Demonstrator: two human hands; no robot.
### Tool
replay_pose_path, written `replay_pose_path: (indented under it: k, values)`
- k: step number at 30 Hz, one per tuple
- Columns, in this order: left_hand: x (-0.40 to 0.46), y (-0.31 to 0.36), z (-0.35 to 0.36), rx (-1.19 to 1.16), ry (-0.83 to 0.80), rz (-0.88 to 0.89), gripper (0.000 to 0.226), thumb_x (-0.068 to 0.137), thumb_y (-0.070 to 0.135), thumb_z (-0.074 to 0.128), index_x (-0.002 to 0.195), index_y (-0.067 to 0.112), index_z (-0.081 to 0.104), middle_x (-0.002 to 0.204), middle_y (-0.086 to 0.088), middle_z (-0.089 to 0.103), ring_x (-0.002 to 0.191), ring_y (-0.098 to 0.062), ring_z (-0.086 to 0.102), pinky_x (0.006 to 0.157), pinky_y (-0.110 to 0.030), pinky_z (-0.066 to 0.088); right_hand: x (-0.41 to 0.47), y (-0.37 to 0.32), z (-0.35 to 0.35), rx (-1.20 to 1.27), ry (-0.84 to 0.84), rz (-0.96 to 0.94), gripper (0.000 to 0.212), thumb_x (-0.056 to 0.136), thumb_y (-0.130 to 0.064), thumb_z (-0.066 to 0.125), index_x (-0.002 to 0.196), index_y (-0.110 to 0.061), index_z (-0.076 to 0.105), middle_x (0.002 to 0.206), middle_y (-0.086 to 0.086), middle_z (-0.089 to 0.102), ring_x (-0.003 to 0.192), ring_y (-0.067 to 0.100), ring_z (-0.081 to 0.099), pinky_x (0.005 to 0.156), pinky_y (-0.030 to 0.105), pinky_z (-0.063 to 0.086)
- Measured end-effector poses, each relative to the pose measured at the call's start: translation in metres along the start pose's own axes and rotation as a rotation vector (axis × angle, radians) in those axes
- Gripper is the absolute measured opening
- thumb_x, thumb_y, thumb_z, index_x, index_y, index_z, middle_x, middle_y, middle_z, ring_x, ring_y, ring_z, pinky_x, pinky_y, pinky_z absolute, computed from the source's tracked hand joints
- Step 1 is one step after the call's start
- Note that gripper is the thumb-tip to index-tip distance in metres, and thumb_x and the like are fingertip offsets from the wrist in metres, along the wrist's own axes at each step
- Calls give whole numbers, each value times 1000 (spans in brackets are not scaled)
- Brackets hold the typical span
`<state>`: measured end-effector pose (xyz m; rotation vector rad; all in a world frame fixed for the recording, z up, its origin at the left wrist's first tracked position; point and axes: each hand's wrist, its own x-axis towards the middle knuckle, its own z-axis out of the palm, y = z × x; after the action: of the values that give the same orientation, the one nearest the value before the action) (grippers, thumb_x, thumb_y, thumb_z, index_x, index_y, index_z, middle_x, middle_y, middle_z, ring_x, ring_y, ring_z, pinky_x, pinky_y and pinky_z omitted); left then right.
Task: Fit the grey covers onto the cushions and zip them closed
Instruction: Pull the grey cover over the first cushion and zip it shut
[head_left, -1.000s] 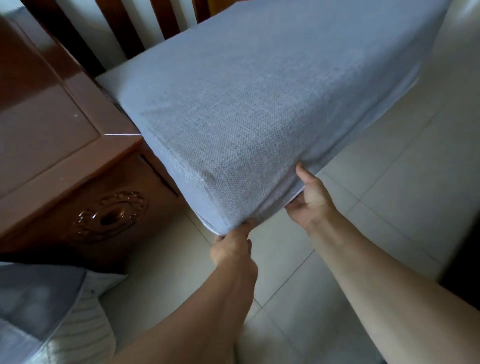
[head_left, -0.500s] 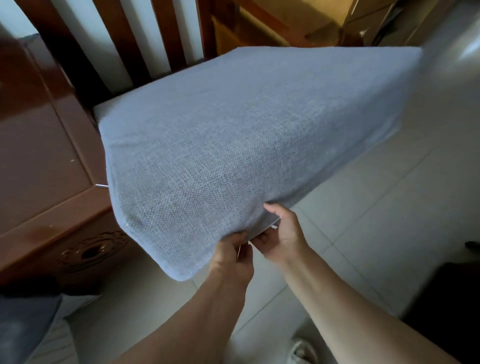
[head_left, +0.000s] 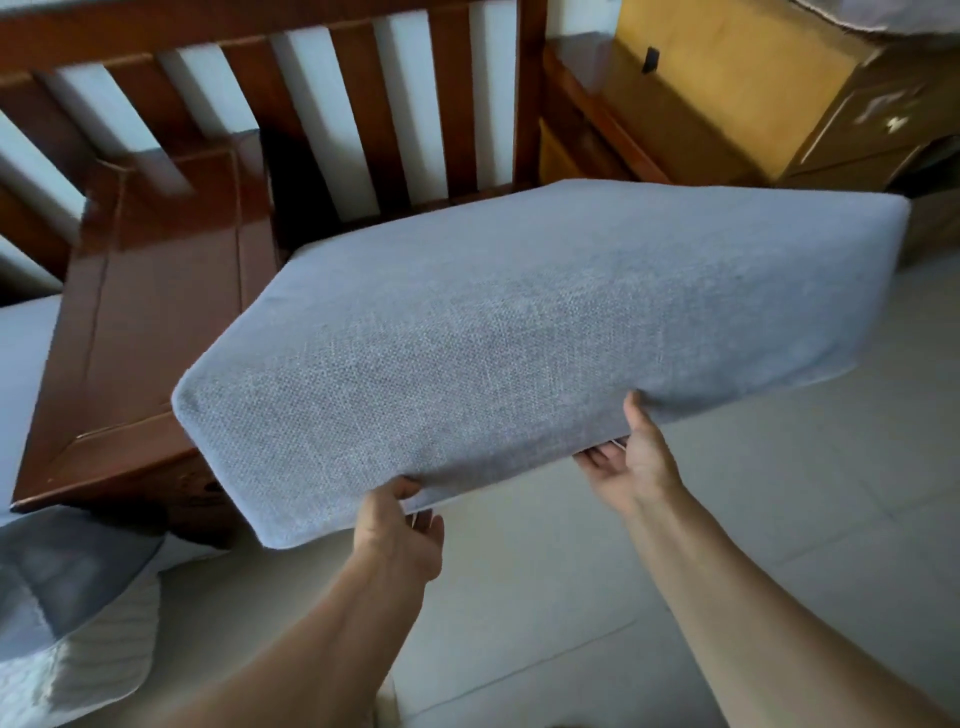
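Woven grey cushion (head_left: 519, 332), rounded corners, near edge held in left grip (head_left: 397, 530) and right grip (head_left: 631, 462).

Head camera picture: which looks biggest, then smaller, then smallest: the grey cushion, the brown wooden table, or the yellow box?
1. Grey cushion, biggest by far.
2. Brown wooden table.
3. Yellow box, though it sits farther back, so it may only look smaller.

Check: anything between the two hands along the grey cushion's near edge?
Head view: only the grey fabric-covered cushion's lower edge spans from left hand to right hand; nothing else.
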<state>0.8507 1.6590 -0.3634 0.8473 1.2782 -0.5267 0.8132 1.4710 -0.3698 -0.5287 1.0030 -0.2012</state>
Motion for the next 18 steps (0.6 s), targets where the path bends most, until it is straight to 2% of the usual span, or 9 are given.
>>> replay_pose_path:
  k: [2, 5, 7, 9, 11, 13, 15, 18]
  values:
    - [-12, 1, 16, -21, -30, 5, 28, 78, 10, 65, 105, 12, 57, 107, 4, 58, 82, -14, 58, 85, -25, 49, -1, -12, 11, -15, -26, 20, 27, 91, -39, 56, 94, -12, 56, 96, 10, 63, 94, 23, 60, 88, 38, 47]
    - [-28, 1, 41, -50, -100, 25, 48, 75, 12, 69, 122, 13, 55, 112, 2, 60, 82, -17, 61, 76, -28, 52, -1, -29, 26, -52, -65, 44, 32, 89, -40, 58, 102, -11, 55, 102, 12, 62, 97, 24, 58, 88, 38, 48]
    - [-34, 2, 52, -39, -140, 41, 53, 74, 13, 71, 125, 16, 55, 107, 2, 61, 77, -15, 62, 64, -27, 50, 0, -34, 32, -57, -71, 52, 43, 87, -42, 60, 116, -10, 52, 106, 12, 61, 93, 22, 60, 84, 36, 49]
    - [-41, 9, 64, -15, -176, 47, 51, 75, 15, 73, 124, 16, 58, 91, 3, 60, 70, -12, 59, 55, -24, 50, 2, -43, 45, -112, -96, 45, 50, 86, -45, 60, 120, -11, 50, 101, 11, 62, 86, 19, 60, 72, 32, 51]
    - [-49, 19, 78, -4, -195, 67, 46, 74, 17, 75, 118, 15, 61, 78, 4, 57, 64, -10, 56, 50, -21, 52, 3, -56, 62, -178, -95, 21, 47, 85, -47, 61, 113, -12, 53, 95, 9, 63, 82, 17, 60, 65, 29, 50]
    - [-57, 28, 96, -8, -229, 116, 52, 73, 19, 78, 121, 15, 58, 80, 3, 59, 62, -9, 61, 46, -21, 52, 2, -70, 83, -231, -82, -15, 37, 84, -46, 63, 98, -12, 56, 93, 10, 64, 81, 18, 62, 67, 29, 52]
    - [-69, 34, 120, -7, -293, 210, 58, 77, 19, 76, 129, 19, 51, 90, 0, 66, 62, -10, 68, 47, -23, 51, 0, -83, 109, -269, -88, -66, 31, 86, -42, 63, 92, -12, 57, 94, 12, 67, 83, 19, 66, 71, 30, 54]
    - [-86, 42, 159, 22, -328, 371, 43, 84, 19, 70, 122, 17, 51, 101, -3, 69, 74, -11, 69, 65, -26, 52, 1, -98, 143, -380, -89, -191, 26, 92, -33, 58, 96, -7, 60, 92, 13, 71, 76, 19, 70, 67, 27, 57]
